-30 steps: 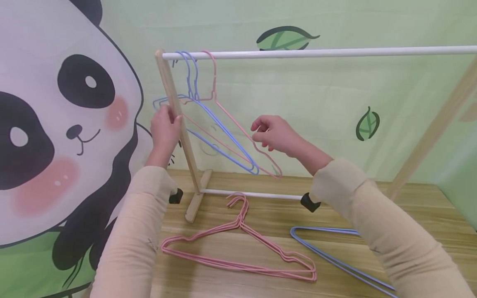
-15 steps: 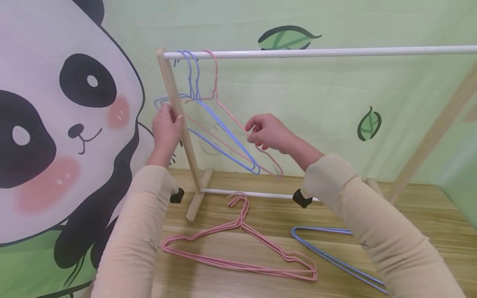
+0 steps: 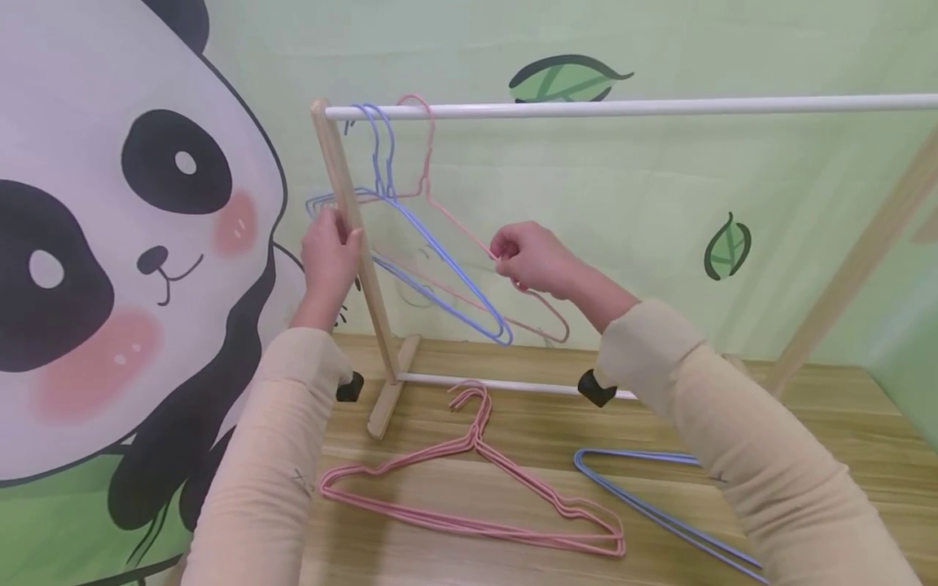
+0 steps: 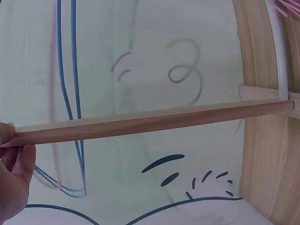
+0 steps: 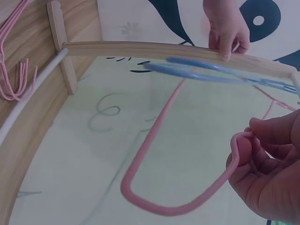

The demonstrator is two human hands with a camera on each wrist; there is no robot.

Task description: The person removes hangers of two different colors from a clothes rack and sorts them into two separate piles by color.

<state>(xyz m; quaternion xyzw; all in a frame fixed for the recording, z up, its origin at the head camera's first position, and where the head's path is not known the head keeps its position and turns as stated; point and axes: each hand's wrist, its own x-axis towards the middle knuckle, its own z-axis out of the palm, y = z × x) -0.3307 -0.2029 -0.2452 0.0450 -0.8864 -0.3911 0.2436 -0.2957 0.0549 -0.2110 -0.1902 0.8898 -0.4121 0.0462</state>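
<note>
My left hand (image 3: 330,252) grips the wooden side post (image 3: 369,301) of a clothes rack; the left wrist view shows thumb and fingers around the post (image 4: 154,123). With my right hand (image 3: 535,256) I pinch the shoulder of a pink clothes hanger (image 3: 456,220), thumb against fingers in the right wrist view (image 5: 269,164). Its hook still loops over the white rail (image 3: 630,107), its top standing slightly above it. Two blue hangers (image 3: 447,259) hang between that hanger and the post.
Several pink hangers (image 3: 476,529) lie stacked on the wooden tabletop (image 3: 528,423). Blue hangers (image 3: 659,505) lie to their right, partly hidden by my right sleeve. A lower white bar (image 3: 506,384) crosses the rack's base. A panda-printed backdrop (image 3: 176,325) stands at the left.
My right hand has moved left onto the pink hanger and now pinches it. The hanger's far end has shifted right and up, its hook rising slightly. My left hand stays on the post.
</note>
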